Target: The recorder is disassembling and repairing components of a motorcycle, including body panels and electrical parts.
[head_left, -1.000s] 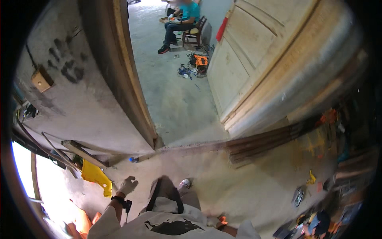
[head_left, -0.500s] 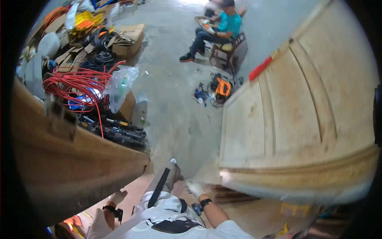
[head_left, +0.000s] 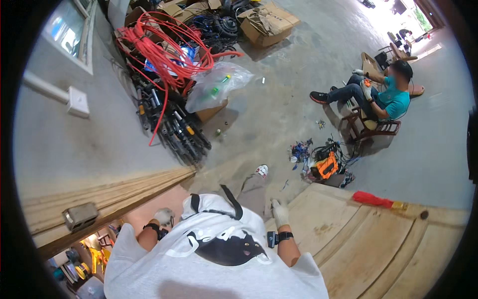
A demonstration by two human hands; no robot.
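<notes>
My left hand point(head_left: 163, 216), in a pale glove, hangs low at my side near the wooden door frame point(head_left: 172, 180). Its fingers are too small and blurred to read. My right hand point(head_left: 280, 213), also gloved, is beside the edge of a wooden door panel point(head_left: 343, 229), fingers pointing forward and nothing seen in them. I cannot tell whether it touches the door. Each wrist carries a dark strapped device, the left one point(head_left: 158, 230) and the right one point(head_left: 279, 237). My shoe point(head_left: 262, 171) is forward on the concrete floor.
A heap with a red cable coil point(head_left: 172, 52), black tubular parts point(head_left: 174, 127), a clear plastic bag point(head_left: 219, 84) and a cardboard box point(head_left: 266, 25) lies ahead left. An orange item point(head_left: 326, 165) with wires lies ahead right, near a seated person point(head_left: 393, 99). Red cloth point(head_left: 371, 199) hangs on the door.
My view has turned left and moved forward into the doorway. The heap and the seated person now appear farther right, and the door lies lower right. Both hands stay low by my sides.
</notes>
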